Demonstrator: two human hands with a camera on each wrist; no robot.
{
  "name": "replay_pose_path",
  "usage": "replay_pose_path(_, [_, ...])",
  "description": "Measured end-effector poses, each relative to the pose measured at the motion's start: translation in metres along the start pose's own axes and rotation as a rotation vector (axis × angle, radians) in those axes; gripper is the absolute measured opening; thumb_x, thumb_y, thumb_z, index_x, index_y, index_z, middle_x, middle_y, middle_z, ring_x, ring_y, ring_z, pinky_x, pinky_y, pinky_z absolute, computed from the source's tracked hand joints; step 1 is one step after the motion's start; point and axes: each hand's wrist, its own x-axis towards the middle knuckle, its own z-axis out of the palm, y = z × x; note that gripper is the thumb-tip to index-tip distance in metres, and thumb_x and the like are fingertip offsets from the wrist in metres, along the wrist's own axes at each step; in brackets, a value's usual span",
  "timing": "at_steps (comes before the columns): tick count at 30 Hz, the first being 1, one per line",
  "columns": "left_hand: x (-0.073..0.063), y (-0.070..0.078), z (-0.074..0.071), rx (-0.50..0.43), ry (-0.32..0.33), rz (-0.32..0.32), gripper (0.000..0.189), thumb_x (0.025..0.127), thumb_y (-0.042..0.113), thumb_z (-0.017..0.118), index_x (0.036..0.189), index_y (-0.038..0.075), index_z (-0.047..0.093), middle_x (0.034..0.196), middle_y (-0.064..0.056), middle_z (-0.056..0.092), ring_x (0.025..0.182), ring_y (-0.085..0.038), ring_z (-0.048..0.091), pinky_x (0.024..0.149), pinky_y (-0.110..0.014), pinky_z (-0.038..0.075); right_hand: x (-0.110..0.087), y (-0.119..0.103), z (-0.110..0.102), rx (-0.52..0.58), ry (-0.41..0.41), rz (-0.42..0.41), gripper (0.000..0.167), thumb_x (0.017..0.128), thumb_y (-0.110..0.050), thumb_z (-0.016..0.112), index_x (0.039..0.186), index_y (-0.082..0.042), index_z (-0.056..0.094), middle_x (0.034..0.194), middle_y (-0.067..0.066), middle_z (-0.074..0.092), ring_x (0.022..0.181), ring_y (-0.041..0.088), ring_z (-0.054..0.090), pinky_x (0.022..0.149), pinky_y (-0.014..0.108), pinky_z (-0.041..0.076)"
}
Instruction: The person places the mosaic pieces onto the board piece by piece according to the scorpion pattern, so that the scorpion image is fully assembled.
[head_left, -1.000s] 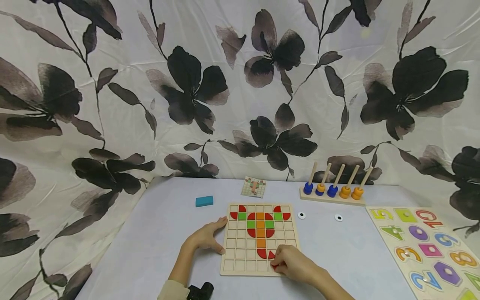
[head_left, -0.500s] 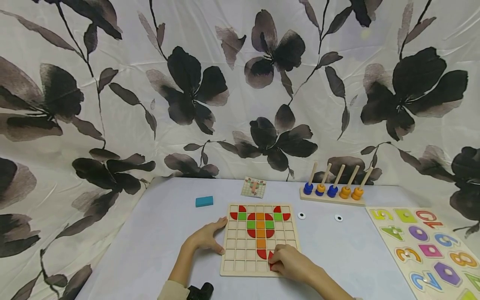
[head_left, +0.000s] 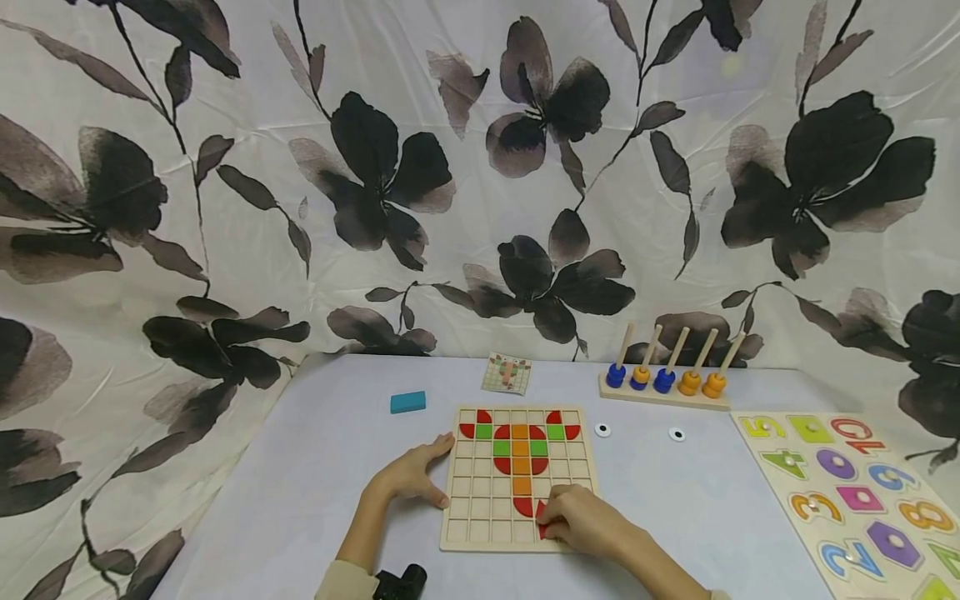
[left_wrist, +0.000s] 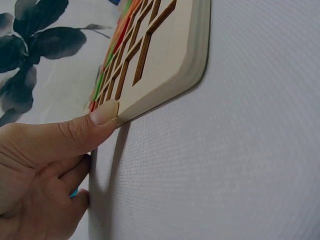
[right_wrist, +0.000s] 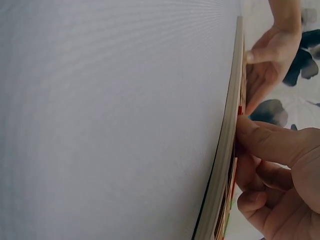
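Note:
A square wooden grid board (head_left: pixel 480 533) lies on the table, holding red, green and orange pieces in a T-like pattern. At its left edge rests my left hand (head_left: pixel 412 473), thumb and index finger spread along the side; the left wrist view shows the thumb (left_wrist: pixel 104 114) against the rim. My right hand (head_left: pixel 585 521) pinches a small red piece (head_left: pixel 542 532) over the bottom row, and the fingers hide much of it. Just left of that hand sits a red quarter-circle piece (head_left: pixel 522 507). Another red piece (head_left: pixel 541 507) is partly covered by the fingertips.
Behind the board are a teal block (head_left: pixel 408 402) and a pattern card (head_left: pixel 507 373). A peg stand (head_left: pixel 663 393) with blue and orange beads stands back right. Two white discs (head_left: pixel 602 431) lie right of the board, before a number puzzle board (head_left: pixel 783 483).
The right hand and its red piece have shifted slightly left and up, further over the bottom row. My left hand has stayed at the board's edge.

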Motion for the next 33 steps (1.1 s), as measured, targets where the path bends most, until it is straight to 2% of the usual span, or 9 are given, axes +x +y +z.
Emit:
replay_pose_path(7, [0.0000, 0.0002, 0.0005, -0.003, -0.004, -0.002, 0.099, 0.054, 0.001, 0.085, 0.141, -0.004, 0.038, 0.149, -0.020, 0.031, 0.139, -0.037, 0.025, 0.111, -0.054, 0.021, -0.0005, 0.0017, 0.0001, 0.062, -0.010, 0.026, 0.007, 0.078, -0.004, 0.072, 0.085, -0.002, 0.075, 0.080, -0.004, 0.065, 0.078, 0.002, 0.059, 0.068, 0.018, 0.052])
replay_pose_path(33, [-0.0004, 0.0023, 0.0001, 0.002, 0.003, -0.010, 0.099, 0.054, 0.001, 0.086, 0.141, -0.003, 0.038, 0.149, -0.020, 0.031, 0.138, -0.037, 0.026, 0.110, -0.054, 0.022, -0.0029, 0.0021, -0.0022, 0.063, 0.002, 0.019, 0.009, 0.079, 0.001, 0.070, 0.086, -0.001, 0.074, 0.080, 0.000, 0.068, 0.077, 0.002, 0.060, 0.069, 0.018, 0.052])
